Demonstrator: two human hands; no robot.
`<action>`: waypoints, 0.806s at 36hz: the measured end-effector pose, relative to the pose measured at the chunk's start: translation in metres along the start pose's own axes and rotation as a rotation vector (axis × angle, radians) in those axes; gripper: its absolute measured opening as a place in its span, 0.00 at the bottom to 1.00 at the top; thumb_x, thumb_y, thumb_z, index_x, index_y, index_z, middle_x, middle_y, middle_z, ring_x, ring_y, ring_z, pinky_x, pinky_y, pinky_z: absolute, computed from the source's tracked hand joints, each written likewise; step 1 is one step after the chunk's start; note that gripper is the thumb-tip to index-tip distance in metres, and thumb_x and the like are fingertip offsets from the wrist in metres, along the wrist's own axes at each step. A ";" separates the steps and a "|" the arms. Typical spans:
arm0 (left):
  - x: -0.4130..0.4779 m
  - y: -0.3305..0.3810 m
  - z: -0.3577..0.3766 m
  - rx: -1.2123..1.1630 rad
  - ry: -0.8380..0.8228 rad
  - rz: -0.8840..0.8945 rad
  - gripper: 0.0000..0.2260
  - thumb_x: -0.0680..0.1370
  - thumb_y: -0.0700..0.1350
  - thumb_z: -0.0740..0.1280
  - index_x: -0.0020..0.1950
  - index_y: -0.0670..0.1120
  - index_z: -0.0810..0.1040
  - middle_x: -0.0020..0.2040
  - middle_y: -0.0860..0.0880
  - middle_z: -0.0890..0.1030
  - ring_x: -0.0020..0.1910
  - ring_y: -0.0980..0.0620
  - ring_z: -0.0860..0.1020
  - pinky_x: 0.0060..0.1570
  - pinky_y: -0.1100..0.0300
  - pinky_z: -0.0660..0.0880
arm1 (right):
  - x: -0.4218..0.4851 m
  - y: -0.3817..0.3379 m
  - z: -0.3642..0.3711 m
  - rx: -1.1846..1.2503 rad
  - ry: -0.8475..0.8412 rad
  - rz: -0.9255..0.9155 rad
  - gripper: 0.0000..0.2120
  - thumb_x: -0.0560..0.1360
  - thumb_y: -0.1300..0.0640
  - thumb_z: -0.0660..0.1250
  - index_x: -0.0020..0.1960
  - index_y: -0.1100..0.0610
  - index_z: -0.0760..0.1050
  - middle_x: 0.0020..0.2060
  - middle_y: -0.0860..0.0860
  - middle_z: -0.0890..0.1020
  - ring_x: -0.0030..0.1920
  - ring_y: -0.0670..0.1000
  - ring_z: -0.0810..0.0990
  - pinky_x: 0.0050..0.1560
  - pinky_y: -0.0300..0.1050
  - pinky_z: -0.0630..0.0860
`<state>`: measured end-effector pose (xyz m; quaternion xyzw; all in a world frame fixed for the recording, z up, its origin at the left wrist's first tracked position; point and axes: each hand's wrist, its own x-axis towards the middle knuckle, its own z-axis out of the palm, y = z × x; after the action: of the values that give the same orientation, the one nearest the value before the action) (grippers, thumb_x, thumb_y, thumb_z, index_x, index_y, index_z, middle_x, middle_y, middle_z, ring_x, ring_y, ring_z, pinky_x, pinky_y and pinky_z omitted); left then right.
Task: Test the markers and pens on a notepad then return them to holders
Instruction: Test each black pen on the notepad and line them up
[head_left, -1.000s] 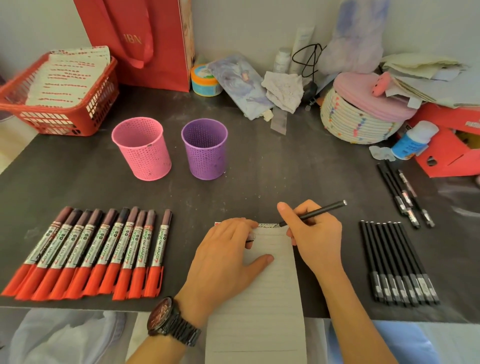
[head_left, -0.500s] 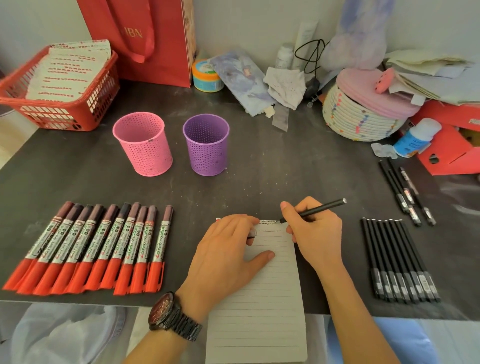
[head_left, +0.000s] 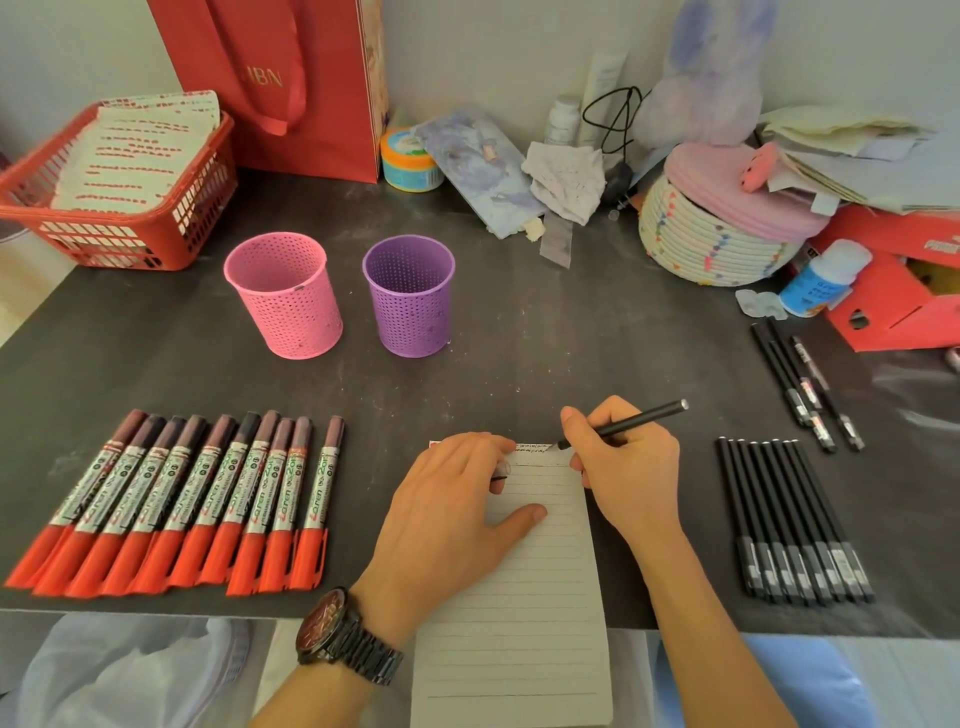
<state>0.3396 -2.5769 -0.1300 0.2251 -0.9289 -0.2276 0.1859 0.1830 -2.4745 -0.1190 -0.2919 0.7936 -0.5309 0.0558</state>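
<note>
A lined notepad lies at the table's front edge, with small scribbles along its top margin. My left hand rests on its upper left part, thumb stretched across the paper, and a small pen cap pokes out from under the curled fingers. My right hand grips a black pen whose tip touches the notepad's top right corner. Two mesh holders stand behind, one pink and one purple. Several red-capped markers lie in a row at left. Several black pens lie at right.
Three more black pens lie at the far right. A red basket, a red bag, a woven rope basket, a white bottle and red boxes crowd the back of the dark table.
The camera has tilted a little, so the whole scene sits slightly higher. My right hand has moved the pen tip to the right along the notepad's top edge. My left hand stays put.
</note>
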 end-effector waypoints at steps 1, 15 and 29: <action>0.000 0.000 0.000 0.002 -0.001 -0.002 0.17 0.72 0.68 0.64 0.43 0.58 0.62 0.56 0.67 0.74 0.56 0.64 0.71 0.54 0.66 0.63 | 0.000 0.000 0.000 0.003 -0.002 -0.001 0.14 0.78 0.54 0.71 0.34 0.52 0.75 0.25 0.45 0.80 0.25 0.44 0.78 0.30 0.29 0.73; 0.001 -0.003 0.002 -0.004 -0.026 0.007 0.18 0.72 0.69 0.63 0.49 0.55 0.71 0.45 0.72 0.64 0.57 0.64 0.71 0.56 0.66 0.65 | 0.000 0.002 0.000 -0.002 0.004 -0.013 0.14 0.78 0.55 0.71 0.34 0.51 0.75 0.25 0.45 0.80 0.26 0.43 0.78 0.30 0.29 0.74; 0.001 0.000 0.000 0.007 -0.037 -0.021 0.16 0.72 0.69 0.62 0.47 0.59 0.66 0.48 0.70 0.67 0.55 0.65 0.70 0.54 0.67 0.63 | 0.000 0.002 0.000 0.000 0.002 -0.008 0.13 0.78 0.54 0.71 0.35 0.52 0.75 0.26 0.46 0.80 0.26 0.44 0.79 0.31 0.30 0.74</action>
<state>0.3392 -2.5774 -0.1299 0.2313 -0.9306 -0.2304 0.1658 0.1818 -2.4740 -0.1203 -0.2944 0.7925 -0.5315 0.0529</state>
